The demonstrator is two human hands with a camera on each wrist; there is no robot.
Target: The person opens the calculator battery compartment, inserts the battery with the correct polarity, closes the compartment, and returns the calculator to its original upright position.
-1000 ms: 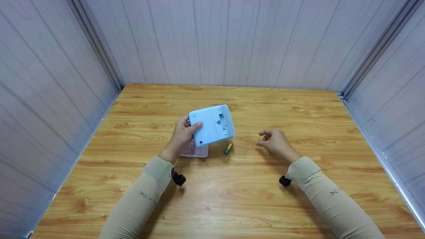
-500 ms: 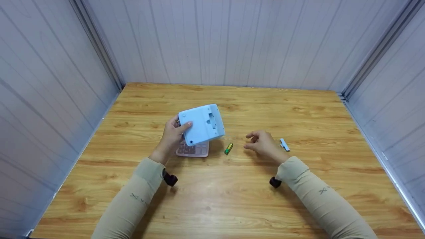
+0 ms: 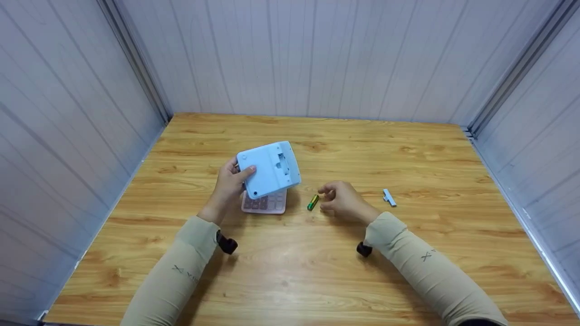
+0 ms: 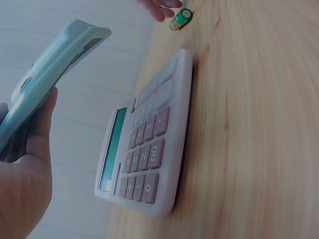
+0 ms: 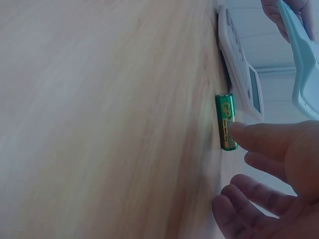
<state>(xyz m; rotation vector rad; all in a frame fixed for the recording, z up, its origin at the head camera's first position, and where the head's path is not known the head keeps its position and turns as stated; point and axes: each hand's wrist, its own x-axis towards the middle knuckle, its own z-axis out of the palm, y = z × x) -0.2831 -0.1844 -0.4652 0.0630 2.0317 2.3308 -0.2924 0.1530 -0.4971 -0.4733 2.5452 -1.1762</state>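
My left hand [image 3: 228,184] grips a light blue calculator [image 3: 265,174] by its left side, thumb across the back. The calculator's back faces up, and its battery slot is uncovered. A green and yellow battery [image 3: 313,202] lies on the table. Just right of it is my right hand [image 3: 343,200], holding nothing, with thumb and fingers parted. In the right wrist view the thumb overlaps the lower part of the battery [image 5: 226,119]. Under the blue calculator a pink calculator [image 4: 172,144] lies keys up, partly hidden in the head view.
A small light blue battery cover [image 3: 389,198] lies on the wooden table [image 3: 290,271], to the right of my right hand. Pale panel walls [image 3: 290,59] stand behind the table and along both sides.
My right hand has moved left to the battery, and the battery cover beside it has come into view. My left hand has shifted left with the blue calculator, showing more of the pink one.
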